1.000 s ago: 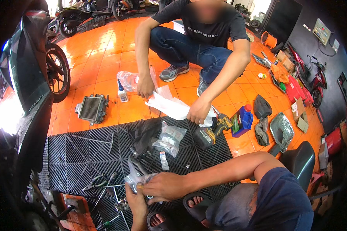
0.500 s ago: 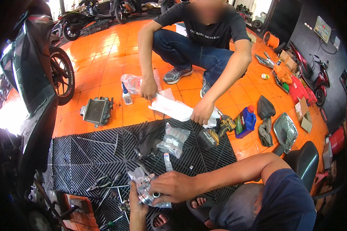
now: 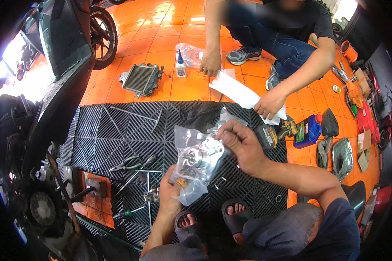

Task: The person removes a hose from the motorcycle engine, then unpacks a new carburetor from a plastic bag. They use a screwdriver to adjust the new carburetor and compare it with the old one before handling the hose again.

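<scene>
My right hand [image 3: 237, 143] grips the upper right of a silvery cast metal part [image 3: 200, 152], raised above the black slatted mat [image 3: 91, 135]. My left hand [image 3: 170, 187] closes on the lower left of the clear plastic bag [image 3: 189, 191] around the part. Pliers [image 3: 126, 164], a green-handled screwdriver [image 3: 123, 214] and a small metal assembly [image 3: 151, 195] lie on the mat beneath and left of the part.
A co-worker's hands [image 3: 270, 102] handle white paper [image 3: 237, 89] across from me. A radiator [image 3: 141, 80] and glue bottle [image 3: 181, 67] are on orange tiles. A drill [image 3: 268, 137] and blue jug [image 3: 307, 135] sit right; a motorcycle [image 3: 52, 52] stands left.
My hands and the bagged part have risen and spread apart, my right hand now at its upper right, exposing more metal. The view has tilted downward; the co-worker still handles the paper.
</scene>
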`<state>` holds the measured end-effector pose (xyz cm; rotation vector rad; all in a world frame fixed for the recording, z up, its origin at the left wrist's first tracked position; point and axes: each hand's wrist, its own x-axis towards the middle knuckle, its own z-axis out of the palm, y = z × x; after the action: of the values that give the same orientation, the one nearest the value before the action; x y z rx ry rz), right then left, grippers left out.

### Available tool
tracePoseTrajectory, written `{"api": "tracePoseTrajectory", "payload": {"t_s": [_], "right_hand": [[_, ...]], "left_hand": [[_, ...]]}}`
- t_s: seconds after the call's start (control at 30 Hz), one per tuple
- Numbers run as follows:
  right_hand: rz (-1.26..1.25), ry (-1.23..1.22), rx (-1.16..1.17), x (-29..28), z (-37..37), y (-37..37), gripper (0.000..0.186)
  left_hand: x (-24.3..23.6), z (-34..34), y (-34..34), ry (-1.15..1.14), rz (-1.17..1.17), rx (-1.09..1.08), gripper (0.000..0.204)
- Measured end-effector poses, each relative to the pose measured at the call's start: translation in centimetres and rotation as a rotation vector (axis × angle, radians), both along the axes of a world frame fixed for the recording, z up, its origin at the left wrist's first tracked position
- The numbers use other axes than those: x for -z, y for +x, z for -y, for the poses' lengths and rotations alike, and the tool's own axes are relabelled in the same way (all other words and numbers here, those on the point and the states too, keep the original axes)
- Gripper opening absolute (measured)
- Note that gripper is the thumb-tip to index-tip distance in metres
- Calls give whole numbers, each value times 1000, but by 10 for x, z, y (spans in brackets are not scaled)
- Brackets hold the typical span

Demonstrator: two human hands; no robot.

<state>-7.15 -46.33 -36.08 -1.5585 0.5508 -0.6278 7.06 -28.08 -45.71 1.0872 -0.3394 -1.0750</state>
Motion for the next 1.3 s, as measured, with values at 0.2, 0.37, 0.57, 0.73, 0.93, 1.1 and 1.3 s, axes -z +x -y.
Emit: {"api": "tracePoseTrajectory", "payload": {"t_s": [0.2,0.37,0.57,0.73,0.93,1.1,1.3], "right_hand": [[120,451,3,4,30,1,38],[188,702,99,10,36,3,36],[88,948,230,23,26,6,27],[47,1140,26,34,12,4,22],[-40,1074,-26,44,-11,2,26],[-133,970,-140,43,-28,-7,36],[-275,241,-353,19,-22,-8,27]], "left_hand": [[8,9,49,117,239,-242,46],[9,30,81,769,1469,-213,86],[-9,29,28,1,604,44,102],[2,38,6,-168,508,234,120],[-5,47,-13,-177,207,131,68],[-9,33,-15,-148,61,111,69],[-19,31,-6,-193,-82,27,111]]}}
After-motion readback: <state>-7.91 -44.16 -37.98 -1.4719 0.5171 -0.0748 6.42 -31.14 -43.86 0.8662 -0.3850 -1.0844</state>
